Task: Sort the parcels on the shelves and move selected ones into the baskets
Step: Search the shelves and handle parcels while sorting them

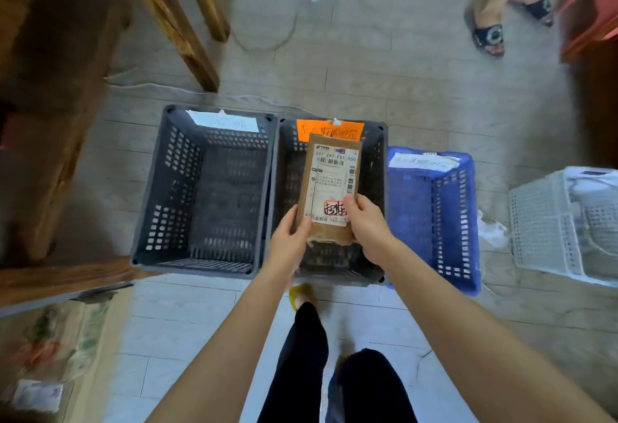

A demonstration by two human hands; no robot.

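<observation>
Head view: both hands hold one flat brown cardboard parcel with a white shipping label over the middle dark grey perforated plastic basket. Left hand grip is closed on the parcel's near left corner, thumb on top of the label. Right hand grip is closed on the near right edge, thumb pressed beside a red-boxed handwritten mark on the label. Parcel is face up, long axis running near to far, far end reaching the orange paper tag clipped to that basket's far rim. Left of it, touching, sits a second dark grey perforated basket with a white paper tag on its far rim. Right of the middle one sits a blue perforated plastic basket, also tagged white. Further right, apart from the blue one, a white mesh basket. All stand on the grey tiled floor. Wooden furniture legs far left. Another person's sandalled feet far right.
</observation>
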